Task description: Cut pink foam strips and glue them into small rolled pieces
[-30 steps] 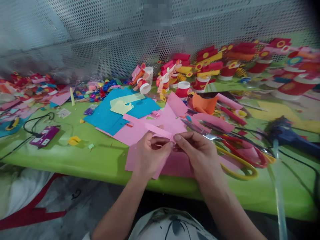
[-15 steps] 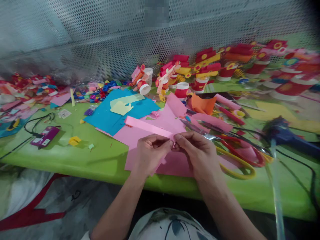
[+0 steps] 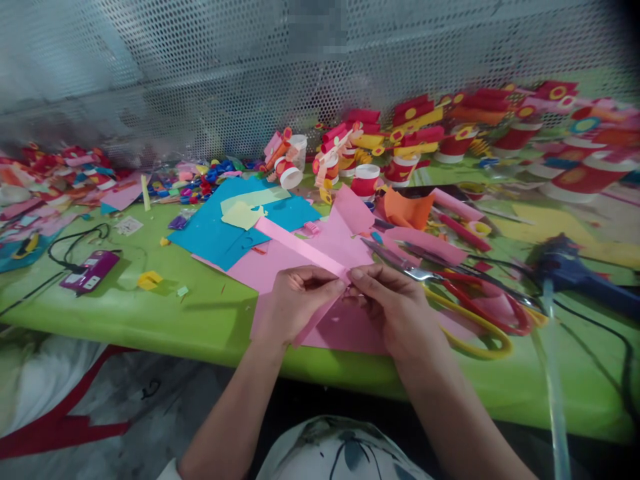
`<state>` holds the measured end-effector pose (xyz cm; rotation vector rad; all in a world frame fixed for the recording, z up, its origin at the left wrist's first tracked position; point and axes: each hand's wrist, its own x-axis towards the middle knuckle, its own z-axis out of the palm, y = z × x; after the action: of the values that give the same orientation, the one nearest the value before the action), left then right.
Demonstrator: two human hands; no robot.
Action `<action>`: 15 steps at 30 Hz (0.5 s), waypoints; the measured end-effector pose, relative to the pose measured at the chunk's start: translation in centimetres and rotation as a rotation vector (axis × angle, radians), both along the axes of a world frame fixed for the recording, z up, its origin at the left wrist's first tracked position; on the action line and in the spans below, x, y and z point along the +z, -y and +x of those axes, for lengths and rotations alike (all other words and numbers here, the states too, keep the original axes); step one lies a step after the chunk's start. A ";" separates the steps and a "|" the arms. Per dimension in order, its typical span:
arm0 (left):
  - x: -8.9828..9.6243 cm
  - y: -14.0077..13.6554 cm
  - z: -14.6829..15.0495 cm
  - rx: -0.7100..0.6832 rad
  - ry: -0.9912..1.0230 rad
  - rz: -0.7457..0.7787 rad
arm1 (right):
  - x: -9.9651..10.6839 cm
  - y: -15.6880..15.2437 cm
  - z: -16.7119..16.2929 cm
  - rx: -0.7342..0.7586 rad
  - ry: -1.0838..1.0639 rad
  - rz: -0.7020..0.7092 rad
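Observation:
Between the fingertips of both hands is the near end of a pink paper strip (image 3: 300,247), whose free end points away to the upper left. My left hand (image 3: 306,300) pinches it between thumb and forefinger. My right hand (image 3: 387,297) grips the same end from the other side, thumb on top. Exactly how the end is bent is hidden by the fingers. Below the hands lies a pink paper sheet (image 3: 360,337), partly over a blue sheet (image 3: 205,230). Scissors with red and yellow handles (image 3: 480,327) rest just right of my right hand.
A blue glue gun (image 3: 575,270) with a clear glue stick lies at the right, its cord near the edge. Red paper cups (image 3: 403,170) with paper decorations stand along the back. A purple power strip (image 3: 90,272) sits left. Orange paper (image 3: 407,208) and cut scraps lie behind the scissors.
The strip's free end has swung slightly right and its angle has steepened. Both hands keep their pinch in nearly the same place.

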<state>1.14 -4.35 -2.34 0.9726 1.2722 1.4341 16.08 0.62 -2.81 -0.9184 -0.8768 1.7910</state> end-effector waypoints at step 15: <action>0.7 0.3 1.2 0.057 0.001 -0.049 | -0.3 0.7 0.0 -0.062 0.230 0.315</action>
<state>2.34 -4.66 -1.59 0.9093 1.3373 1.4403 16.08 -0.03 -3.12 -0.9427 -1.2231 1.4589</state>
